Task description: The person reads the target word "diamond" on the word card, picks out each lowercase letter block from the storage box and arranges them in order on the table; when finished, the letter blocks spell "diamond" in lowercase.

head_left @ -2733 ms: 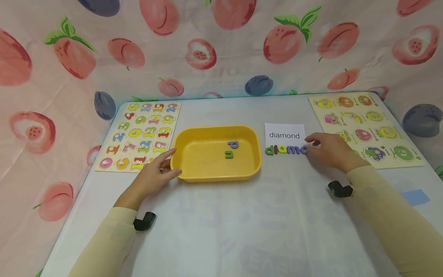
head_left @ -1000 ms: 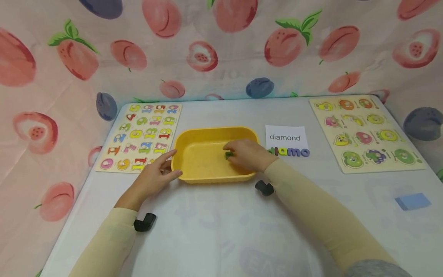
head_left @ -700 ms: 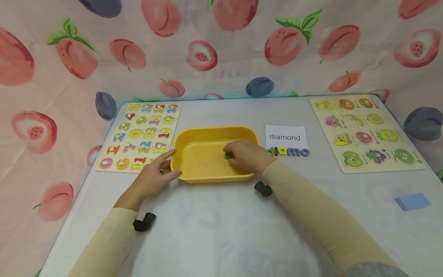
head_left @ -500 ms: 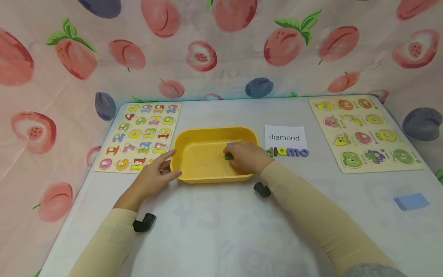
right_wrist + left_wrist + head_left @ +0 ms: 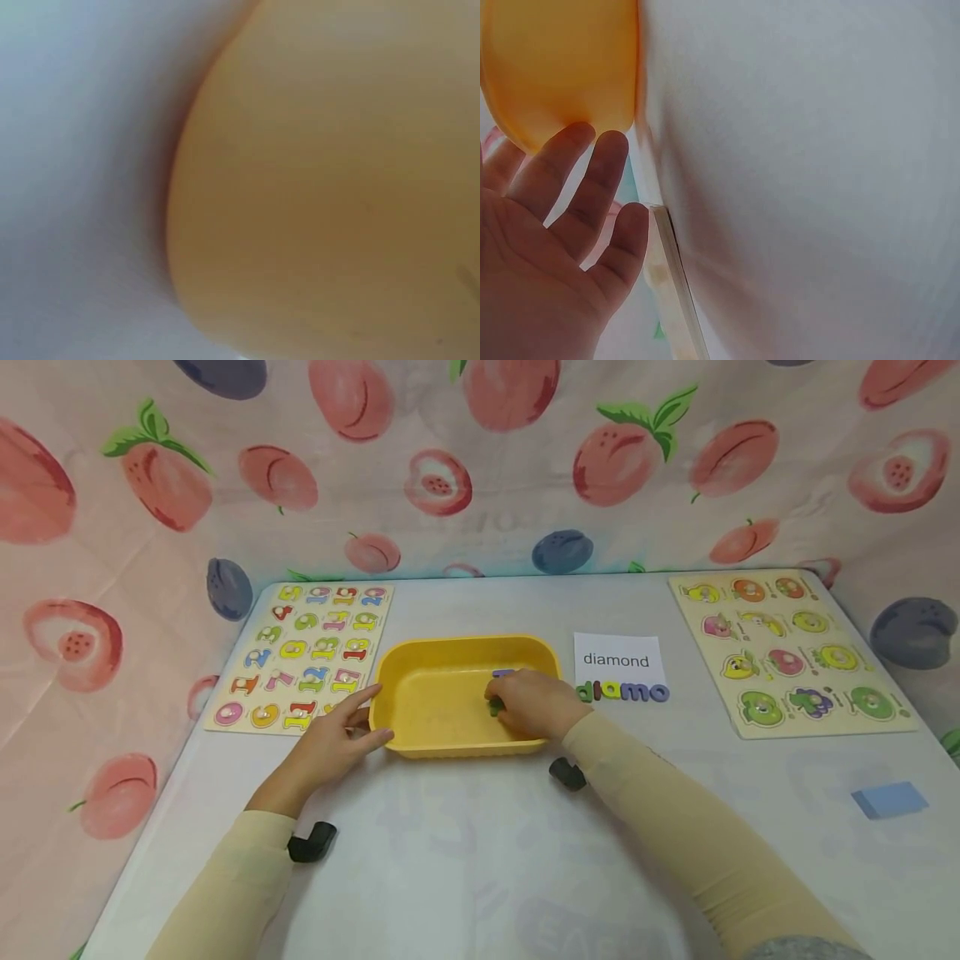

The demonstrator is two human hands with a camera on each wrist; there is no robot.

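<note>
My left hand (image 5: 333, 739) rests against the left end of the yellow tray (image 5: 450, 750), thumb by the front corner. In the left wrist view its fingers (image 5: 604, 176) are extended and touch the tray's outer wall. Inside the tray, toward its right side, my right hand (image 5: 536, 702) pinches a small green letter (image 5: 495, 707), mostly covered by the fingers. Just behind it lies a purple letter (image 5: 502, 674), partly hidden by the hand. The right wrist view shows only the blurred tray wall (image 5: 300, 187).
A card printed "diamond" (image 5: 617, 643) lies right of the tray, with coloured letters (image 5: 633, 692) spelling "diamo" along its lower edge. A number puzzle board (image 5: 251, 702) lies left, a fruit puzzle board (image 5: 757, 643) right. A blue block (image 5: 890, 799) sits nearer on the right.
My right hand has left the purple o at the row's end, moved left into the tray and taken hold of the green letter. My left hand stays at the tray.
</note>
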